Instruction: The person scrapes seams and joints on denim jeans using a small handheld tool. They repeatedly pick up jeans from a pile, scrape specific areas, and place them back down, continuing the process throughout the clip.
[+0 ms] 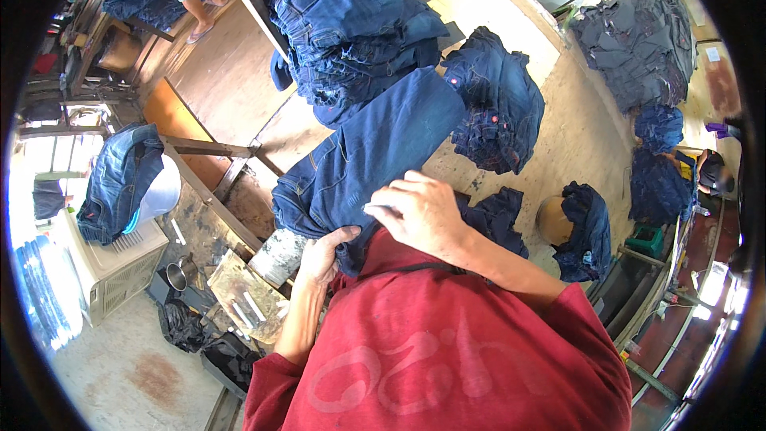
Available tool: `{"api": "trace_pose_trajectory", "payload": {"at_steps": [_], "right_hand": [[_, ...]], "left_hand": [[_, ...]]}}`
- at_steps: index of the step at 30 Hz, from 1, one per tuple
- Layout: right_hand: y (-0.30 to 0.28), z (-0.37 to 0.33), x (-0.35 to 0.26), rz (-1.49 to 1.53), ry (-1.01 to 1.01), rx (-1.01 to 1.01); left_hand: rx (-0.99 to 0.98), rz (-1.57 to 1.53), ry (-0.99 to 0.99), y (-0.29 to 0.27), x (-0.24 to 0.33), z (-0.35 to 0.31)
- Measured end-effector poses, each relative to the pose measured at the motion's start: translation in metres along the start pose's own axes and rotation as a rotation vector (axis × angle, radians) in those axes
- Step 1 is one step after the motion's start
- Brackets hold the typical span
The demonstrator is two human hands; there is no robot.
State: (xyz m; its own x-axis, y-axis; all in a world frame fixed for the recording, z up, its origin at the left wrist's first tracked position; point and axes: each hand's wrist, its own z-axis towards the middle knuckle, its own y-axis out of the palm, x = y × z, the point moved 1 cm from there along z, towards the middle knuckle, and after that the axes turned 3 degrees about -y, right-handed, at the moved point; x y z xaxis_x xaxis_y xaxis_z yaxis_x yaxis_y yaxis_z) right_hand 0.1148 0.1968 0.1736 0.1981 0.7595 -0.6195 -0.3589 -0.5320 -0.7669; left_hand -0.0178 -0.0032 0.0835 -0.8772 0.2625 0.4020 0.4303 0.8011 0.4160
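A pair of dark blue jeans (pixel 375 140) lies stretched out in front of me, its near end against my lap. My left hand (pixel 321 259) is closed on the near left edge of the jeans, with the thumb on top of the cloth. Just above the denim, my right hand (pixel 421 211) is closed with its fingers curled. A small greyish piece shows at its fingertips, too little visible to name. What supports the jeans from below is mostly hidden.
A tall jeans pile (pixel 343 24) stands beyond, with a smaller pile (pixel 496 104) to its right. Left are a white box-shaped appliance (pixel 120 271), a metal mug (pixel 182 273) and white sticks (pixel 254 305) on a board. Dark garments (pixel 638 48) heap far right. Another person's leg (pixel 195 8) shows at upper left.
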Motion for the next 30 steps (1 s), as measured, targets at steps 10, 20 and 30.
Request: {"api": "trace_pose_trajectory", "payload": {"at_steps": [10, 20, 30], "right_hand": [[-0.004, -0.004, -0.005, -0.272, 0.101, -0.066], [-0.009, 0.012, 0.0, -0.333, 0.033, 0.05], [0.001, 0.025, -0.016, -0.222, -0.031, 0.019]], "left_hand": [[-0.037, 0.035, 0.087, 0.009, 0.0, -0.012], [-0.036, 0.006, 0.152, 0.016, 0.005, -0.017], [-0.009, -0.072, 0.092, 0.009, 0.0, -0.013]]}}
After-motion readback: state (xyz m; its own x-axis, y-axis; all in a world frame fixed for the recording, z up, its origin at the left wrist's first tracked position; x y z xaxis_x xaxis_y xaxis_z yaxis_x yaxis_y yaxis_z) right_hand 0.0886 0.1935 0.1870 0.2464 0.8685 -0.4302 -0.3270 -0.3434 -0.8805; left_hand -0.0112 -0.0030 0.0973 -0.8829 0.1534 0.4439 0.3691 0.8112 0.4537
